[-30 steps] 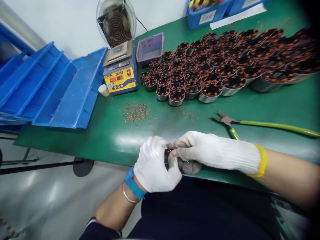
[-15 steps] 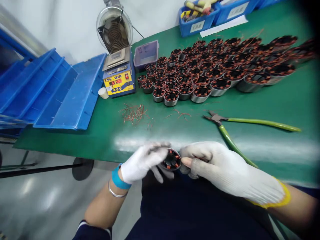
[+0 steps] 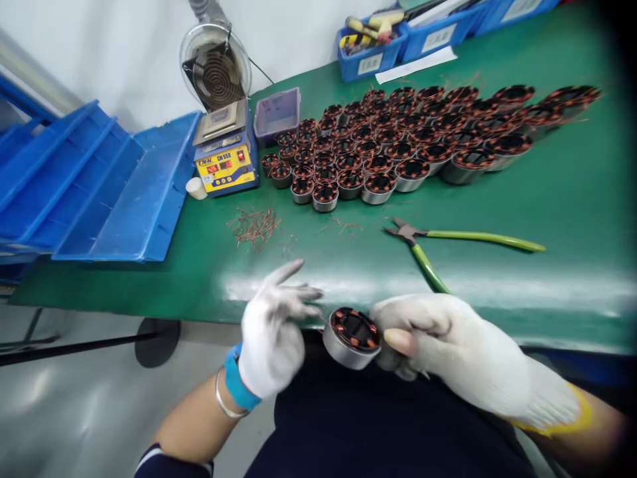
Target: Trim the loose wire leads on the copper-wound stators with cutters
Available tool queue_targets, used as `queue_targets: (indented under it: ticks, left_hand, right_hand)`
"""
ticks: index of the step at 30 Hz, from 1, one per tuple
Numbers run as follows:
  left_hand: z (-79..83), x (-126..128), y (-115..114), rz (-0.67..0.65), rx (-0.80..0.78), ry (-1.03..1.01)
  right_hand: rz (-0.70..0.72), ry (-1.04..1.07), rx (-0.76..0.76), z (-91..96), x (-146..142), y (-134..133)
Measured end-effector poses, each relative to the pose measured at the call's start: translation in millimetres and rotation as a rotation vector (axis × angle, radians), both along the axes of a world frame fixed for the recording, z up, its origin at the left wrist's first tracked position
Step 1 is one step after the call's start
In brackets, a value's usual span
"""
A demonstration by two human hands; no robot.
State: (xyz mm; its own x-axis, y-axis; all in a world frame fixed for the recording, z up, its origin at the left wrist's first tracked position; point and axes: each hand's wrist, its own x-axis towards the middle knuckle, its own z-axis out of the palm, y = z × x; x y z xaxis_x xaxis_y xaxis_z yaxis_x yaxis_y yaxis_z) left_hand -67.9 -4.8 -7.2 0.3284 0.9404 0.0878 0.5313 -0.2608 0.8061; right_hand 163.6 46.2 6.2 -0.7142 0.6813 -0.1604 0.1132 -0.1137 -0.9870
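Note:
A motor stator (image 3: pixel 352 338), a silver metal ring with copper windings and a black core, is held up in front of my body at the bench edge. My gloved right hand (image 3: pixel 418 335) grips it from the right; the bare thumb tip shows at its side. To the left, my gloved left hand (image 3: pixel 279 325) is apart from the stator, its fingers spread and slightly blurred. Green-handled cutting pliers (image 3: pixel 413 234) lie with jaws apart on the green bench (image 3: pixel 298 279), beyond my right hand.
Rows of wound stators (image 3: pixel 383 143) cover the back of the bench. Copper wire offcuts (image 3: pixel 255 227) lie loose in a heap. A yellow-blue soldering unit (image 3: pixel 226 166), a purple bin (image 3: pixel 277 114), blue trays (image 3: pixel 127 192) and a blue tool box (image 3: pixel 371 58) stand around them.
My left hand has let go of the stator and moved left, its fingers spreading. The stator has tilted so its silver side shows, still in my right hand. The view has shifted slightly.

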Motion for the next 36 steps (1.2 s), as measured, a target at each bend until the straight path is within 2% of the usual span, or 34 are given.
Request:
queue_targets:
  ticks: [2, 3, 4, 5, 6, 8, 9, 11, 12, 13, 14, 17, 18, 19, 20, 23, 24, 25, 26, 27, 30, 32, 34, 36]
  left_hand:
    - [3.7, 2, 5, -0.146, -0.373, -0.187]
    - [5.9, 3, 7, -0.236, -0.581, -0.306]
    - [8.3, 6, 8, -0.281, -0.733, -0.408]
    - [11.1, 8, 9, -0.263, -0.785, -0.482]
    - [14.2, 10, 9, -0.205, -0.717, -0.505]
    - [21.2, 13, 7, -0.146, -0.412, -0.400]
    - [24.7, 13, 5, -0.162, -0.271, -0.314]
    - [30.5, 12, 2, -0.279, -0.124, -0.167]
    - [32.2, 11, 0, -0.335, -0.097, -0.124]
    - [32.8, 10, -2, -0.338, -0.069, -0.104]
    - [32.3, 9, -3, -0.299, -0.023, -0.087]
    - [26.6, 9, -2, -0.150, 0.175, 0.048]
    - [24.2, 10, 0, -0.132, 0.222, 0.088]
    - [22.0, 11, 3, -0.139, 0.246, 0.121]
    - [20.2, 13, 7, -0.167, 0.281, 0.147]
    - [16.7, 18, 15, -0.213, 0.508, 0.231]
    - [15.8, 19, 17, -0.228, 0.577, 0.266]
    - [14.9, 20, 18, -0.232, 0.618, 0.294]
    - [13.7, 20, 18, -0.212, 0.626, 0.308]
    - [12.3, 20, 17, -0.173, 0.602, 0.301]
    - [6.4, 17, 14, -0.022, 0.566, 0.203]
    - [2.4, 15, 13, 0.016, 0.591, 0.157]
    - [-0.9, 13, 12, 0.017, 0.637, 0.148]
    - [-3.3, 13, 12, 0.017, 0.667, 0.152]
  right_hand:
    - [-0.011, -0.118, 0.280, 8.2, 1, 2]
    - [-0.016, -0.158, 0.350, 9.8, 1, 2]
    - [-0.016, -0.178, 0.350, 9.3, 0, 2]
    - [-0.014, -0.171, 0.282, 6.8, -1, 1]
    - [-0.006, -0.136, 0.163, 2.7, -2, 0]
    - [0.010, -0.012, -0.131, -7.3, -5, -4]
    - [0.017, 0.050, -0.259, -11.9, -6, -7]
    - [0.031, 0.121, -0.405, -16.9, -7, -11]
    - [0.045, 0.121, -0.416, -16.9, -7, -11]
    - [0.056, 0.099, -0.380, -15.4, -6, -11]
    - [0.066, 0.059, -0.302, -12.9, -4, -11]
    - [0.036, -0.099, 0.055, -5.2, -2, -8]
    - [0.017, -0.122, 0.112, -4.6, -3, -8]
    - [-0.002, -0.110, 0.090, -5.6, -5, -8]
    - [-0.021, -0.064, -0.004, -7.9, -7, -9]
    - [-0.078, 0.133, -0.399, -18.1, -14, -15]
    - [-0.080, 0.165, -0.457, -20.4, -14, -16]
    - [-0.071, 0.153, -0.434, -21.4, -12, -16]
    - [-0.065, 0.090, -0.328, -20.9, -9, -14]
    - [-0.080, -0.002, -0.137, -19.2, -4, -12]
    - [-0.215, -0.276, 0.712, -10.2, 10, -3]
    - [-0.203, -0.312, 1.161, -5.2, 12, 4]
    - [-0.105, -0.309, 1.383, -3.6, 7, 8]
    - [-0.035, -0.331, 1.457, -5.7, -1, 11]
